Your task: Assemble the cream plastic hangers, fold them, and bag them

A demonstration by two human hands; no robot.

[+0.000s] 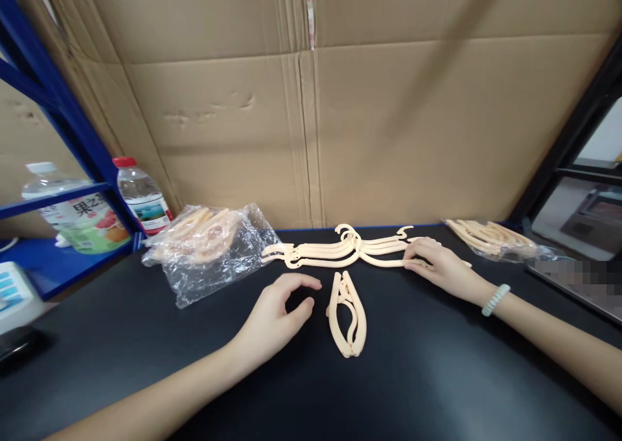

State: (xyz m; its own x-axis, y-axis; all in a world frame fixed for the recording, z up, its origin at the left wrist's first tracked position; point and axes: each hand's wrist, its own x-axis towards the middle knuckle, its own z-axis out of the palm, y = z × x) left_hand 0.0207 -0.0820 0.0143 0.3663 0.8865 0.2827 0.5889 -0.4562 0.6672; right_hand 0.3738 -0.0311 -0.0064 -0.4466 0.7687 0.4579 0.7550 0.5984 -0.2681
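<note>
Several cream plastic folding hangers [325, 253] lie unfolded in an overlapping row at the back of the black table, their hooks upward. My right hand [441, 267] is at the right end of the row, its fingers closed on the arm of the nearest hanger. A folded hanger [361, 327] lies by itself in front of the row, hook tucked between its two arms. Just left of it, my left hand [272, 315] hovers with thumb and fingers apart, holding nothing and not touching the folded hanger.
A clear plastic bag [214, 279] with folded hangers lies at back left, another bagged bunch [490, 237] at back right. Bottles, one red-capped [143, 198], stand by the blue shelf frame [53, 98]. A cardboard wall [389, 117] closes off the back.
</note>
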